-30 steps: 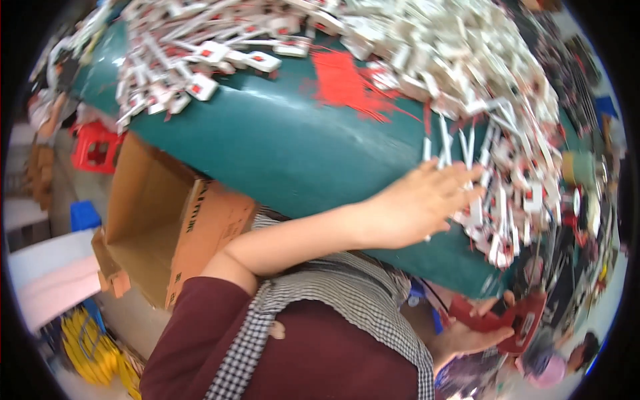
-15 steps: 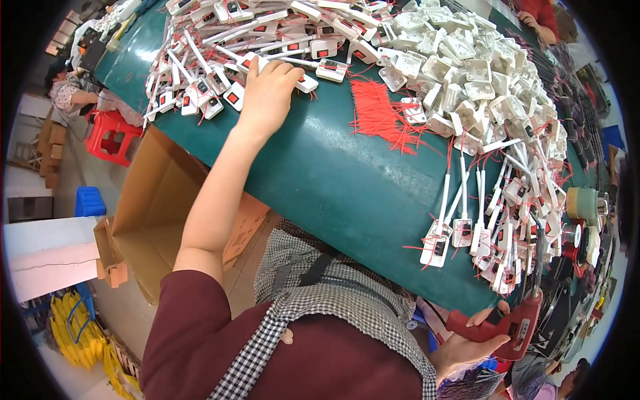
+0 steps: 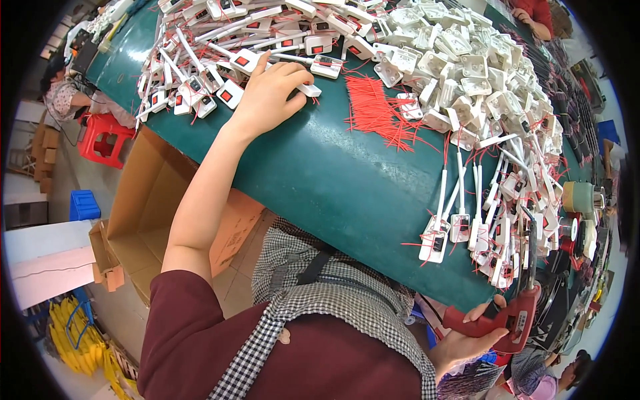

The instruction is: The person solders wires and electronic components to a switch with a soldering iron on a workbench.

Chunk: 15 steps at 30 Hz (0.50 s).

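Observation:
My left hand (image 3: 265,100) reaches over the far left part of the green table. Its fingers are bent around a white switch housing (image 3: 311,91), with the fingertips on top and the thumb at the near side. Around it lies a heap of white housings with red rocker switches (image 3: 230,95) and white stems. At the lower right, my right hand (image 3: 470,341) is closed around the handle of a red soldering gun (image 3: 523,319), whose thin metal tip points up past the table's right end. The grip partly hides my right fingers.
Red cut wires (image 3: 377,110) lie mid-table beside a large pile of white plastic shells (image 3: 460,60). Wired switch units (image 3: 435,241) lie at the right near a solder spool (image 3: 568,229). A cardboard box (image 3: 157,200) stands below the left edge. Another person's hand (image 3: 523,16) shows at the far right.
My left thumb has spread out, and the switch housing at its fingertips has turned so its red rocker no longer shows. My right hand keeps holding the soldering gun. The view has shifted slightly.

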Tool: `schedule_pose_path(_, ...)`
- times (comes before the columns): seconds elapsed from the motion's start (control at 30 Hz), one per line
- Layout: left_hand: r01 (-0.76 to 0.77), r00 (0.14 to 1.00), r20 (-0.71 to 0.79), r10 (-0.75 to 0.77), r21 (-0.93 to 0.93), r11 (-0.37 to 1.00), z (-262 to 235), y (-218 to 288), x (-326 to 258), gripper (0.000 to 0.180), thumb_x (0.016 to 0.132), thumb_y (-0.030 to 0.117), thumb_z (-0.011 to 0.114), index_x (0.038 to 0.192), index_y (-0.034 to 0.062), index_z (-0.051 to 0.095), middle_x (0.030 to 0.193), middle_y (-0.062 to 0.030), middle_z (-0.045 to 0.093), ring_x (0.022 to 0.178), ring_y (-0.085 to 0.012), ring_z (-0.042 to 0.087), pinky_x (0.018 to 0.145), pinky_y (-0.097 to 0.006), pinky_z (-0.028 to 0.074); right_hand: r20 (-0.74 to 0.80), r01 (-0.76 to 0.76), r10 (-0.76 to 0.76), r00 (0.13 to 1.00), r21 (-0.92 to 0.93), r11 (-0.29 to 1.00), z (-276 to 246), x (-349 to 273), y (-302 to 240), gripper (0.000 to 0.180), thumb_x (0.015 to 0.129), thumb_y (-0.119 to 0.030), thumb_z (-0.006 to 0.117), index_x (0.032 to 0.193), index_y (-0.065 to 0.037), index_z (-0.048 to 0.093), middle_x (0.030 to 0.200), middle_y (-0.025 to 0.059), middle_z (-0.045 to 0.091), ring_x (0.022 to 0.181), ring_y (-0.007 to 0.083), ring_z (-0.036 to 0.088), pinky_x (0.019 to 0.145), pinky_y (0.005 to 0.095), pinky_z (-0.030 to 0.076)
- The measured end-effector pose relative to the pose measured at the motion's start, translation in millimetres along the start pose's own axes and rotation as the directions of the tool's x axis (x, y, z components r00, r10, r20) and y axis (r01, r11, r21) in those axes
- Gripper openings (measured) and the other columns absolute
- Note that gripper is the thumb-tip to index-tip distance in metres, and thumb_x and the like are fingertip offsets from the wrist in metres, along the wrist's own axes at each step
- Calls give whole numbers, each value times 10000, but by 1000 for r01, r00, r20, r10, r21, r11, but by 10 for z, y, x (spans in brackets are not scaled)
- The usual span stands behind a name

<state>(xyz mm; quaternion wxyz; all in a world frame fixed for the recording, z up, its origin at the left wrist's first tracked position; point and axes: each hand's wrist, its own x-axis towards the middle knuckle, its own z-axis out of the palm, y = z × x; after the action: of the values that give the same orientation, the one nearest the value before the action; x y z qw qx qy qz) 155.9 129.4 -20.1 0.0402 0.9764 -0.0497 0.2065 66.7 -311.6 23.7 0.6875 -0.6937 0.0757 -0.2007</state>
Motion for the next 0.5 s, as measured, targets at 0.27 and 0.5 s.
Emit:
schedule_pose_path(0.27, 10, 990, 128, 55, -458, 889, -72, 45, 108, 160, 764, 86, 486, 863, 67, 611, 862, -96, 619, 871, -303, 557, 921, -427, 388, -17, -1, 2, 1000, 35, 999, 26, 2, 23, 623, 949, -518, 348, 1277, 11, 330, 1098, 143, 520, 582, 106, 457, 493, 211, 437)
schedule_pose_path(0.5, -9, 877, 389, 280, -571, 821, -62, 868, -145, 84, 698, 42, 497, 782, 39, 508, 755, -120, 535, 803, -313, 520, 842, -391, 402, -16, 11, -11, 1000, -6, 1000, -10, -4, 26, 606, 952, -509, 335, 1253, 18, 344, 1106, 144, 517, 586, 105, 459, 460, 210, 433)
